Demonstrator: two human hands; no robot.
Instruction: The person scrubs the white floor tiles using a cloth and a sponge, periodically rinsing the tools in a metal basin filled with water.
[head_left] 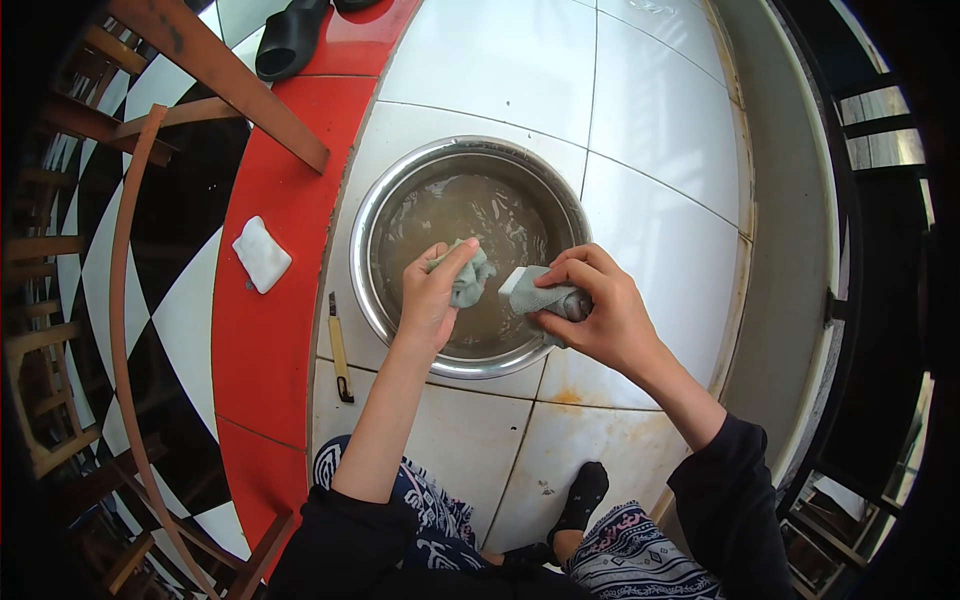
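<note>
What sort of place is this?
Probably a home's porch or entryway, though I can't be sure: black footwear on a red-tiled strip, brown furniture over a checkered floor, and a metal basin on white tiles.

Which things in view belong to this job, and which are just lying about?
Seem to belong:
basin
water in it
green cloth in the left fingers
cloth-wrapped item in the right fingers

Probably just lying about:
cutter left of the basin
white pad on red tile
black shoe
</note>
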